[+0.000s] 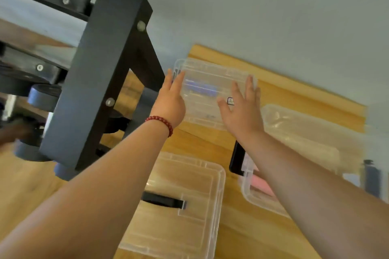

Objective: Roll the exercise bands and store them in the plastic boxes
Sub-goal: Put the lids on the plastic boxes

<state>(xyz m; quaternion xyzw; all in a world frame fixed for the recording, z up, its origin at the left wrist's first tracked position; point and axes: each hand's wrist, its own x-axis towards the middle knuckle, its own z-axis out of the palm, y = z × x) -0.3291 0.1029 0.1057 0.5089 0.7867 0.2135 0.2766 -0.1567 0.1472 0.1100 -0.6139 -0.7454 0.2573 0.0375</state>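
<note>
Clear plastic box sits at the far end of the counter, close to the wall. Something blue-purple is inside, likely a band, too blurred to confirm. Left grip lies flat on its left end and right grip flat on its right top. Both are released, fingers straight, nothing clenched.

Judged light, with thin flexy walls, smooth and slippery. Best taken by squeezing opposite ends or hooking under the rim.

Nearer: clear box with black handle, another box holding something pink. Black weight rack at left.
</note>
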